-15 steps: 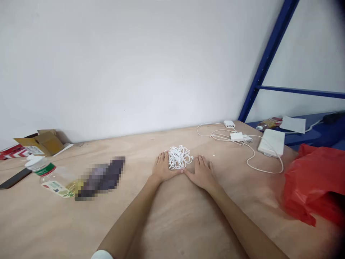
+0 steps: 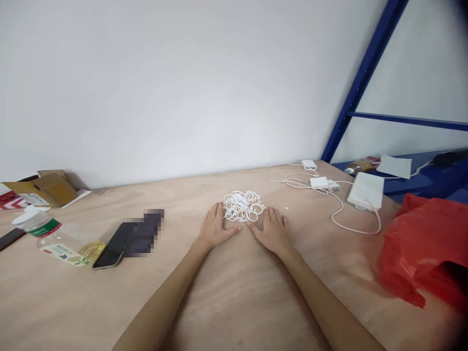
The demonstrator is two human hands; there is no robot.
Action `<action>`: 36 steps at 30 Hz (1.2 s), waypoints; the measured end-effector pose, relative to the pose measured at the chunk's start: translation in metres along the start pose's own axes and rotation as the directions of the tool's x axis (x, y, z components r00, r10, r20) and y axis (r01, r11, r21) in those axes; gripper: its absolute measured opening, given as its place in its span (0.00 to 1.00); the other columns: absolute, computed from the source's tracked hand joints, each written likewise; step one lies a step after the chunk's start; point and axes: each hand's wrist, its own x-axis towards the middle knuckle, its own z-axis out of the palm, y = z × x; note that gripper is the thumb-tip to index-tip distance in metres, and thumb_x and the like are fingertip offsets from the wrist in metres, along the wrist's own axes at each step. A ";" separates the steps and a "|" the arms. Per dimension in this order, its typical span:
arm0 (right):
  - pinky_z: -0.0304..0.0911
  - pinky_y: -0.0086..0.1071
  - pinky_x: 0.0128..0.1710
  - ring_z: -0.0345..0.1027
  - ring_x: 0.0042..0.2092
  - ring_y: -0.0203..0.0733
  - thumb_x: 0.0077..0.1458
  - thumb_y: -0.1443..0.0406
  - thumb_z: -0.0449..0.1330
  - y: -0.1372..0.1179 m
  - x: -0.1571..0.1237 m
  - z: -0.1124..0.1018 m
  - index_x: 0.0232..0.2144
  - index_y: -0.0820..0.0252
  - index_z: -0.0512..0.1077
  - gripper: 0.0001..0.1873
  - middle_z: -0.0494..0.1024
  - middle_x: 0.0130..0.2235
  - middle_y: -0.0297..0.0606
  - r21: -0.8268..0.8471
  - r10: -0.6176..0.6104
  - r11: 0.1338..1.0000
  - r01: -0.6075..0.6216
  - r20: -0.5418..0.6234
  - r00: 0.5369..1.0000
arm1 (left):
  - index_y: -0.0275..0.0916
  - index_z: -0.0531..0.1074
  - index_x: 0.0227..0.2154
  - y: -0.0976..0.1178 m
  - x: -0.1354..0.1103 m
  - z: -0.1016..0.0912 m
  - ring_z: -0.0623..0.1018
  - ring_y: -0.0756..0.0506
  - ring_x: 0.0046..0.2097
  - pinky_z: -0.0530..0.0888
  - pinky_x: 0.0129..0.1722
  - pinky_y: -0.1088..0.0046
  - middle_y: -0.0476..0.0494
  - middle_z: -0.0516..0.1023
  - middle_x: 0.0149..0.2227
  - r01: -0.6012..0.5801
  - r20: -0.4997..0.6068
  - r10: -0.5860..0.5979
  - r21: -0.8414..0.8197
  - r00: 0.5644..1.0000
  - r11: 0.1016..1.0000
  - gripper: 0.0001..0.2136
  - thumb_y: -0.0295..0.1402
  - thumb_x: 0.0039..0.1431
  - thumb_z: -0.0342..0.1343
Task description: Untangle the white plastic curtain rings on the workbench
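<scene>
A heap of small white rings [image 2: 243, 204] lies on the plywood table [image 2: 234, 302] in front of me. My left hand [image 2: 215, 228] rests flat on the wood at the heap's left edge, fingers stretched out. My right hand [image 2: 272, 230] lies flat at the heap's right edge, fingers also straight. The two thumbs point toward each other just below the rings. Neither hand holds anything.
To the left lie a plastic bottle [image 2: 54, 239] on its side, a dark phone [image 2: 111, 246] and a cardboard box [image 2: 40, 187]. At the back right are white chargers with cables [image 2: 321, 185] and a white flat device [image 2: 365, 191]. A red bag [image 2: 424, 243] sits right, by a blue frame [image 2: 358, 83].
The heap of rings has spread out looser and wider. My hands have eased slightly apart, the thumbs no longer touching. The view shifted a little.
</scene>
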 end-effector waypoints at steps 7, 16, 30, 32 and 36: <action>0.37 0.52 0.62 0.40 0.66 0.56 0.55 0.43 0.41 0.002 0.003 0.006 0.61 0.78 0.52 0.47 0.52 0.64 0.58 -0.035 -0.006 0.999 0.005 -0.024 1.000 | 0.40 0.51 0.62 -0.048 -0.092 -0.037 0.58 0.37 0.64 0.54 0.62 0.53 0.35 0.59 0.63 0.004 -0.121 0.016 0.162 0.992 0.987 0.34 0.52 0.57 0.47; 0.38 0.51 0.62 0.41 0.65 0.55 0.55 0.42 0.39 -0.001 0.003 0.005 0.61 0.78 0.53 0.47 0.53 0.64 0.56 -0.091 0.015 0.996 -0.014 0.005 1.000 | 0.40 0.56 0.61 -0.123 -0.086 -0.088 0.54 0.33 0.65 0.50 0.62 0.48 0.36 0.59 0.63 0.448 -0.340 -0.334 0.355 0.879 0.820 0.33 0.54 0.57 0.42; 0.39 0.48 0.63 0.40 0.66 0.52 0.56 0.43 0.39 -0.005 0.002 -0.001 0.61 0.76 0.52 0.46 0.52 0.65 0.52 -0.133 0.042 0.990 -0.037 0.041 0.998 | 0.42 0.60 0.58 -0.138 -0.079 -0.107 0.58 0.36 0.64 0.50 0.62 0.50 0.40 0.63 0.61 0.479 -0.433 -0.375 0.161 0.820 0.863 0.25 0.48 0.61 0.41; 0.39 0.48 0.63 0.41 0.66 0.52 0.56 0.43 0.39 -0.005 0.002 -0.001 0.61 0.76 0.52 0.45 0.52 0.65 0.52 -0.136 0.040 0.990 -0.035 0.039 0.998 | 0.43 0.63 0.55 -0.135 -0.083 -0.113 0.61 0.37 0.63 0.54 0.61 0.52 0.40 0.66 0.59 0.448 -0.517 -0.337 0.102 0.787 0.888 0.22 0.45 0.61 0.43; 0.40 0.49 0.63 0.41 0.66 0.52 0.56 0.43 0.39 -0.003 0.002 0.001 0.61 0.75 0.53 0.45 0.53 0.64 0.52 -0.129 0.023 0.991 -0.021 0.017 1.000 | 0.42 0.68 0.50 -0.127 -0.092 -0.124 0.69 0.38 0.55 0.63 0.56 0.57 0.38 0.73 0.51 0.350 -0.673 -0.333 -0.116 0.661 0.929 0.18 0.42 0.60 0.47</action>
